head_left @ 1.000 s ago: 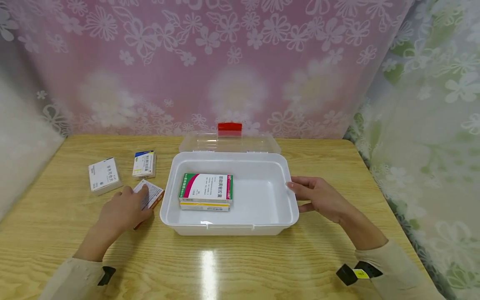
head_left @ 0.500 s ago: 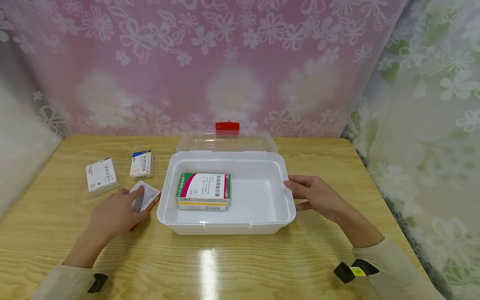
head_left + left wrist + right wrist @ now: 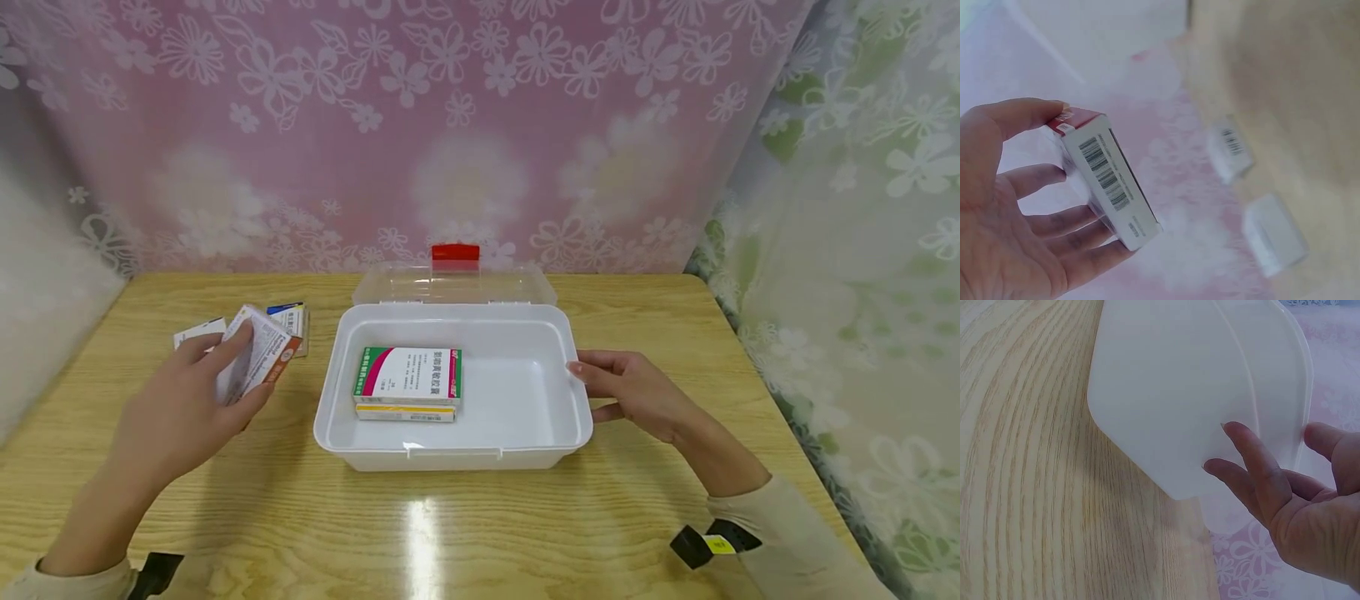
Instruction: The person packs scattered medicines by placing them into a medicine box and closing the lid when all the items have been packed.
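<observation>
My left hand (image 3: 168, 417) grips a small white medicine box (image 3: 264, 350) with an orange-red end, raised above the left side of the table. Seen from the left wrist, the thumb is on its red end, the fingers lie along the far side, and a barcode side (image 3: 1109, 178) faces the camera. My right hand (image 3: 637, 396) holds the right rim of a white plastic storage box (image 3: 517, 408), thumb at the rim and fingers against the outer wall (image 3: 1172, 400). Inside that box, at its left, a green-and-white medicine box (image 3: 408, 372) lies on a yellow-striped one (image 3: 405, 412).
Behind the left hand, a white medicine box (image 3: 197, 331) and a blue-and-white one (image 3: 298, 321) stand on the wooden table (image 3: 495, 533), both partly hidden. The storage box's clear lid (image 3: 397, 285) with its red latch (image 3: 455, 252) is folded back. Floral curtains hang behind and at the right.
My left hand has lifted the orange-ended medicine box off the table and moved it up and left, covering part of the boxes behind. The right hand keeps its place on the rim.
</observation>
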`<control>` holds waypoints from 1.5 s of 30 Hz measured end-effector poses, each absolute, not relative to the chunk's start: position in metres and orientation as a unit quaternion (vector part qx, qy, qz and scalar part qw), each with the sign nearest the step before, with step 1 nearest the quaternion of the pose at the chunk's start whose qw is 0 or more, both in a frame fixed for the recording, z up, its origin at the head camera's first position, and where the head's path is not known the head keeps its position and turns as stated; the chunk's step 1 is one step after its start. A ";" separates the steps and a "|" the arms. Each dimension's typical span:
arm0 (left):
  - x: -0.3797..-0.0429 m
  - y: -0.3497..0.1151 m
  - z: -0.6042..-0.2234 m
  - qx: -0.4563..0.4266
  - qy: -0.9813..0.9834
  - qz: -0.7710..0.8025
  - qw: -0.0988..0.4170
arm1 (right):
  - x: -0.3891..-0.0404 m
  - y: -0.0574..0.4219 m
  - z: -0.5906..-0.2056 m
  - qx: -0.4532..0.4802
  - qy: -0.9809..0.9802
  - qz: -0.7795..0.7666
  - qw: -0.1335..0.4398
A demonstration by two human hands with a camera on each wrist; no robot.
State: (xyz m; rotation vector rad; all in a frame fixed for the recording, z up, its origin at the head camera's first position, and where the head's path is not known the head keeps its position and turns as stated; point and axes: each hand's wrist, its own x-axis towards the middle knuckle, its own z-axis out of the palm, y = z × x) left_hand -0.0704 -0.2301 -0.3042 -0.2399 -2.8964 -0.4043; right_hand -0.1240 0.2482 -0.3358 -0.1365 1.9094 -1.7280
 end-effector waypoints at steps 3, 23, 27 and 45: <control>-0.073 -0.224 -0.292 -0.093 -0.978 -0.146 0.114 | -0.124 0.248 -0.335 -0.051 0.713 -0.643 0.275; -0.104 -0.161 -0.262 -0.311 -0.941 -0.109 0.073 | -0.124 0.248 -0.339 -0.043 0.719 -0.640 0.269; -0.114 -0.149 -0.266 -0.328 -0.939 -0.101 0.026 | -0.124 0.248 -0.339 -0.045 0.719 -0.640 0.266; -0.137 -0.127 -0.310 -0.427 -0.900 -0.080 0.017 | -0.122 0.247 -0.339 -0.034 0.729 -0.633 0.260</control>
